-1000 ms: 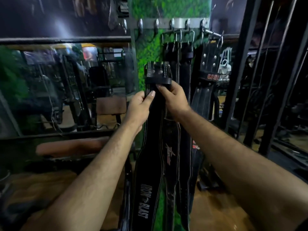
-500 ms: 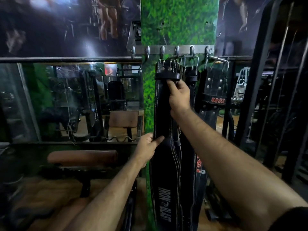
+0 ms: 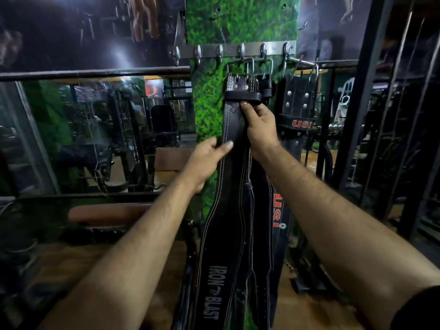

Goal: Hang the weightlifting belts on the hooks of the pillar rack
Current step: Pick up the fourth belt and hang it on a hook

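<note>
A long black belt (image 3: 228,210) lettered IRON BLAST hangs down the front of the green pillar (image 3: 240,22), its buckle end (image 3: 240,85) just below the metal hook rail (image 3: 247,49). My right hand (image 3: 259,129) grips the belt's strap under the black loop. My left hand (image 3: 206,158) touches the belt's left edge lower down with straight fingers. Behind it hang other black belts, one marked USI (image 3: 298,108), from hooks on the right of the rail. Whether the buckle sits on a hook is hidden.
Free hooks (image 3: 197,54) show on the rail's left half. A mirror wall (image 3: 95,132) with a bench (image 3: 109,210) stands at the left. Black steel rack uprights (image 3: 366,91) close off the right side.
My left hand has come back up the belt to just below my right hand. My right hand has slipped a little lower under the loop. The belt's top stays close under the rail.
</note>
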Demonstrator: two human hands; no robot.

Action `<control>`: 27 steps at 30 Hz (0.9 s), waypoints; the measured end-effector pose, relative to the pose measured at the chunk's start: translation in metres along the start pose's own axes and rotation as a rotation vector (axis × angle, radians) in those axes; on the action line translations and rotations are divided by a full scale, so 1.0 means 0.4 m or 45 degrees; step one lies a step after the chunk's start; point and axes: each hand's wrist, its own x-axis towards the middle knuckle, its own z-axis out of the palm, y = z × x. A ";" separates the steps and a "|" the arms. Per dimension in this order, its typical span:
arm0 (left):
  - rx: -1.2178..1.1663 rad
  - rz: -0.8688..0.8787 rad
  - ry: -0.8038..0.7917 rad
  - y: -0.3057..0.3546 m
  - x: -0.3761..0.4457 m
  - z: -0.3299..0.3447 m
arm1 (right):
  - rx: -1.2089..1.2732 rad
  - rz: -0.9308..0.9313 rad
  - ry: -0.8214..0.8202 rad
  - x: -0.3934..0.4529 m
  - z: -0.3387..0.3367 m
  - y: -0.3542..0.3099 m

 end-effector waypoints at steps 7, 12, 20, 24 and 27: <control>0.089 0.088 0.062 0.041 -0.015 0.041 | -0.122 -0.301 -0.067 0.003 0.008 -0.021; 0.055 -0.167 -0.045 -0.127 -0.123 0.063 | -0.045 -0.268 0.015 -0.017 0.016 0.006; 0.220 -0.433 -0.282 -0.254 -0.169 -0.008 | 0.012 -0.054 0.262 -0.052 0.024 0.067; 0.578 -0.530 -0.508 -0.253 -0.157 -0.058 | -0.114 -0.049 0.214 -0.059 0.017 0.088; 0.410 -0.461 -0.334 -0.170 -0.093 -0.083 | -0.262 -0.076 0.147 -0.070 0.013 0.104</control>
